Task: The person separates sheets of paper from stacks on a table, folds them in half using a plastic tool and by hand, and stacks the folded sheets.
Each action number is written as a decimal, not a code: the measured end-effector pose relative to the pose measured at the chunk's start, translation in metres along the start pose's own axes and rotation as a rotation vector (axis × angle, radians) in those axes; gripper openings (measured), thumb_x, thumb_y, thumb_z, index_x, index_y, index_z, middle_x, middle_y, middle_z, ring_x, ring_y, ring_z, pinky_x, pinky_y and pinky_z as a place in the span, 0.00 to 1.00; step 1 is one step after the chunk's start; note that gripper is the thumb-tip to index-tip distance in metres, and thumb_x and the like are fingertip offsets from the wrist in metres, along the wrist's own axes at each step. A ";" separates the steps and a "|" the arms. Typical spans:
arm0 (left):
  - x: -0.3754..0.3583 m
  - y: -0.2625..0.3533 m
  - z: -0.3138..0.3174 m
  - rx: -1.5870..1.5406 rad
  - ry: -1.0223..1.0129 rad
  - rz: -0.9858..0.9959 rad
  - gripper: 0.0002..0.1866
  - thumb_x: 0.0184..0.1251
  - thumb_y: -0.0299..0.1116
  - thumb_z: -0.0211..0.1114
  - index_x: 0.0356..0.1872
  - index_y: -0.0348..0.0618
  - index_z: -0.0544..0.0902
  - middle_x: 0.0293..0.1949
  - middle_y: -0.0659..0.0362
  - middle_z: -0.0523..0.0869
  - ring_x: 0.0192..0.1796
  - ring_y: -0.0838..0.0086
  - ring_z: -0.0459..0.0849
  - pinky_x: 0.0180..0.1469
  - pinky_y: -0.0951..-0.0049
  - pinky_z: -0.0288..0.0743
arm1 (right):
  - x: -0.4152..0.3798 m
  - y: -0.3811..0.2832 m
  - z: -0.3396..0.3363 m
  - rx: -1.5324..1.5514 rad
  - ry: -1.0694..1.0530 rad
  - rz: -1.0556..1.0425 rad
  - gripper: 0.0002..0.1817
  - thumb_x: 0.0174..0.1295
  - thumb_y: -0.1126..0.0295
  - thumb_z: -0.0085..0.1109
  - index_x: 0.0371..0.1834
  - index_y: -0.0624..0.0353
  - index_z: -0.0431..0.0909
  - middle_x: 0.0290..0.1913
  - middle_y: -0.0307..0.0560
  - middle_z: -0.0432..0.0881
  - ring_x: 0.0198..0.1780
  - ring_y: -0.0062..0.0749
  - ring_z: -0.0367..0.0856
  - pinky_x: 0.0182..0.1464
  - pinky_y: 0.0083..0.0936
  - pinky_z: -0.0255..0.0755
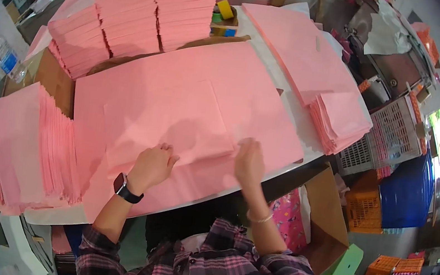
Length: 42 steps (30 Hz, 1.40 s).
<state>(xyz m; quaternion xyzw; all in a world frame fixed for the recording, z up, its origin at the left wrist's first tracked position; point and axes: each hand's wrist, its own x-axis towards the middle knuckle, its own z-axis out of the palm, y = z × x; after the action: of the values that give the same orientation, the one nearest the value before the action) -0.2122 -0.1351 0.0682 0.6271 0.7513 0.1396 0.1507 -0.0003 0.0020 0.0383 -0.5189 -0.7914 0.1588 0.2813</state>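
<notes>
A smaller pink paper sheet (pixel 172 117) lies on a large pink sheet (pixel 261 87) spread across the table. My left hand (pixel 153 167), with a black watch on its wrist, rests at the near edge of the smaller sheet. Its fingers are curled together, and whatever is under them is hidden. At the smaller sheet's near right corner is my right hand (pixel 250 161), fingers bent and pressed together at the paper's edge. The paper surface looks slightly wrinkled between the two hands.
Tall stacks of folded pink paper (pixel 127 15) stand at the back. Another stack (pixel 41 149) leans at the left, by a cardboard box (pixel 59 81). At the right lie flat pink sheets (pixel 305 54) and a small pile (pixel 340 120). An open carton (pixel 327 214) stands below the table edge.
</notes>
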 end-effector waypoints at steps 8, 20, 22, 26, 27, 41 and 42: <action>-0.008 -0.008 0.022 0.038 0.195 0.089 0.15 0.68 0.35 0.53 0.45 0.36 0.81 0.44 0.41 0.83 0.41 0.48 0.83 0.44 0.49 0.76 | -0.048 -0.026 0.050 0.127 -0.066 0.000 0.07 0.59 0.74 0.55 0.40 0.58 0.76 0.31 0.55 0.80 0.38 0.53 0.80 0.37 0.45 0.73; 0.053 -0.020 -0.029 -0.071 -0.113 -0.137 0.22 0.73 0.41 0.45 0.38 0.32 0.82 0.35 0.37 0.83 0.40 0.41 0.81 0.44 0.49 0.74 | -0.111 -0.091 0.077 0.148 -0.034 -0.262 0.05 0.53 0.71 0.57 0.33 0.56 0.78 0.30 0.46 0.79 0.30 0.42 0.80 0.27 0.37 0.73; 0.052 -0.024 -0.027 -0.045 -0.126 -0.122 0.22 0.74 0.42 0.44 0.38 0.33 0.82 0.33 0.36 0.82 0.39 0.40 0.81 0.43 0.49 0.74 | -0.153 -0.137 0.127 0.106 -0.296 -0.613 0.05 0.48 0.70 0.59 0.26 0.58 0.76 0.29 0.49 0.79 0.26 0.46 0.79 0.26 0.38 0.72; 0.051 -0.019 -0.030 -0.102 -0.277 -0.132 0.21 0.73 0.42 0.46 0.41 0.32 0.80 0.33 0.35 0.82 0.40 0.41 0.82 0.44 0.51 0.74 | -0.160 -0.171 0.062 0.469 -0.901 -1.215 0.06 0.54 0.68 0.55 0.30 0.58 0.76 0.31 0.49 0.79 0.36 0.47 0.81 0.35 0.40 0.75; 0.043 -0.019 -0.027 -0.148 -0.257 -0.089 0.20 0.73 0.41 0.47 0.43 0.30 0.78 0.34 0.35 0.82 0.40 0.41 0.82 0.44 0.51 0.75 | -0.165 -0.162 0.055 0.700 -0.946 -1.304 0.09 0.59 0.66 0.51 0.37 0.57 0.79 0.34 0.50 0.81 0.38 0.49 0.82 0.39 0.41 0.76; -0.026 0.027 0.072 -0.038 0.224 -0.151 0.38 0.67 0.39 0.57 0.69 0.22 0.54 0.72 0.29 0.51 0.75 0.34 0.45 0.76 0.46 0.42 | 0.043 0.025 -0.030 -0.316 -0.484 -1.031 0.15 0.51 0.66 0.64 0.42 0.55 0.74 0.35 0.44 0.78 0.32 0.42 0.82 0.29 0.35 0.76; -0.027 0.028 0.071 -0.029 0.235 -0.147 0.37 0.67 0.38 0.57 0.69 0.22 0.55 0.71 0.29 0.51 0.75 0.34 0.46 0.75 0.46 0.43 | 0.042 0.029 -0.023 -0.371 -0.445 -1.100 0.16 0.50 0.67 0.65 0.43 0.56 0.74 0.34 0.43 0.79 0.32 0.42 0.83 0.29 0.35 0.77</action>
<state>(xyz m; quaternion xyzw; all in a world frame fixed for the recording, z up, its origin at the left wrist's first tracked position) -0.1540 -0.1550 0.0157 0.5474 0.8057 0.2114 0.0804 0.0228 0.0511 0.0523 -0.0300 -0.9970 -0.0452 0.0555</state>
